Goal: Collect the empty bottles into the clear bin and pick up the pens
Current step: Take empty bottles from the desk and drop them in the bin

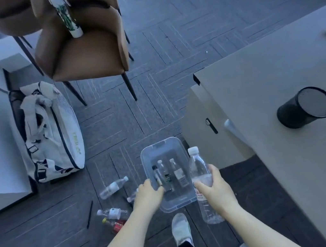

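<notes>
Clear plastic bottle (202, 183), wrapped in my right hand (216, 187) at lower centre, waits beside the bin (172, 204), whose near wall my left hand (148, 197) clasps to steady it.

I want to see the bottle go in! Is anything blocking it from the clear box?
Mostly no. The bin is open-topped, with no lid. The right hand holds the bottle beside its right wall. Only the left hand lies over the near-left rim.

The bin (162, 147) is clear, smooth plastic, and so is the glossy bottle (200, 173). The floor (165, 36) is ribbed carpet. The chair (86, 56) looks like smooth brown leather, the worktop (282, 157) matt, the cup (304, 108) black mesh.
</notes>
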Available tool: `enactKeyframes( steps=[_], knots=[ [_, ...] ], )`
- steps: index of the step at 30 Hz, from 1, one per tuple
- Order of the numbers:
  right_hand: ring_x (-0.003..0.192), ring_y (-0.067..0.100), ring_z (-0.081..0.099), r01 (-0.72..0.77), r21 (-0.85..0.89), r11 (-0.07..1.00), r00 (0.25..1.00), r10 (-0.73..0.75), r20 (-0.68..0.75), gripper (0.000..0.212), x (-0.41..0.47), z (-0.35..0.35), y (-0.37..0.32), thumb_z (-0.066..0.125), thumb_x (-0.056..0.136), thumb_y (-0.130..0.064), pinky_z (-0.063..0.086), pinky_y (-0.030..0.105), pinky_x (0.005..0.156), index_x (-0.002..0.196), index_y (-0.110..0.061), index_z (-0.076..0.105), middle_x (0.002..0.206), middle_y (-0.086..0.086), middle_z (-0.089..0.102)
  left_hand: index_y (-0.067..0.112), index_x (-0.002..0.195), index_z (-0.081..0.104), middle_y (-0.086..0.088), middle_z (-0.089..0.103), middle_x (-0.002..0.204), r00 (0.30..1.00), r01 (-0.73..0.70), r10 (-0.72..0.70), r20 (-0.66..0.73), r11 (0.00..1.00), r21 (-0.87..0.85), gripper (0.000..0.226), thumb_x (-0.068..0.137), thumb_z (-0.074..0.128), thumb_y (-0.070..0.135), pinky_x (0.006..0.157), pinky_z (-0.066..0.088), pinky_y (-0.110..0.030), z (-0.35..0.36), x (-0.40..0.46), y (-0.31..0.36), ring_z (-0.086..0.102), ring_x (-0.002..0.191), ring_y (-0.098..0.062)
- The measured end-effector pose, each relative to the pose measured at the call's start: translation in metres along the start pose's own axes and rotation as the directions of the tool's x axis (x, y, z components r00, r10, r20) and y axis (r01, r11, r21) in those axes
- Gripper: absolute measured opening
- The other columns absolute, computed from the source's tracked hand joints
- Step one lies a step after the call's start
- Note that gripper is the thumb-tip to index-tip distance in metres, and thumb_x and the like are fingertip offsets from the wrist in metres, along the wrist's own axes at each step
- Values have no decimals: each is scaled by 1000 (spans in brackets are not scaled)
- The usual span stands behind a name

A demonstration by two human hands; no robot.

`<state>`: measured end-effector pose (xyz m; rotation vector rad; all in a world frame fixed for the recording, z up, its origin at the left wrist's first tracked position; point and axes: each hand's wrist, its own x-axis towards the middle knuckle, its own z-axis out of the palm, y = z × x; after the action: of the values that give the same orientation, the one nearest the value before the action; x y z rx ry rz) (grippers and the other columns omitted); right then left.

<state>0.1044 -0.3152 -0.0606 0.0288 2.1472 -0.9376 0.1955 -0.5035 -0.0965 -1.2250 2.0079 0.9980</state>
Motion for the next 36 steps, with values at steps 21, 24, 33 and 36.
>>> enactKeyframes(
  steps=[21, 24, 33, 36],
  knots=[
    [123, 33, 46, -80, -273, 959, 994, 99, 54, 66, 71, 71, -4, 49, 89, -38, 45, 46, 97, 150, -26, 25, 143, 12, 43, 22, 138, 42, -3, 44, 139, 948, -287, 308, -74, 935, 210, 44, 96, 44, 34, 93, 44, -39, -11, 13, -16, 44, 124, -23],
    [123, 31, 47, -48, -272, 961, 998, 56, 20, 61, 45, 50, -9, 45, 91, -31, 43, 48, 99, 149, -25, 26, 144, 11, 43, 22, 137, 43, -1, 46, 137, 922, -350, 378, -83, 907, 233, 42, 96, 44, 33, 92, 45, -39, -16, -2, 9, 46, 121, -23],
    [111, 16, 56, 99, -134, 986, 925, -141, -354, 38, -50, -94, 4, 52, 93, -27, 47, 35, 91, 131, -25, 53, 125, -5, 57, 18, 132, 51, 0, 52, 132, 644, -700, 763, -45, 613, 367, 38, 95, 49, 28, 95, 44, -39, 9, -81, 148, 47, 120, -24],
    [116, 15, 53, 100, -79, 992, 831, -127, -542, 35, -84, -164, 37, 54, 95, -20, 42, 28, 91, 129, -19, 56, 123, -3, 58, 17, 129, 55, -1, 53, 131, 512, -793, 859, 21, 462, 397, 37, 94, 50, 28, 92, 47, -41, 45, -113, 207, 49, 118, -26]
  ],
)
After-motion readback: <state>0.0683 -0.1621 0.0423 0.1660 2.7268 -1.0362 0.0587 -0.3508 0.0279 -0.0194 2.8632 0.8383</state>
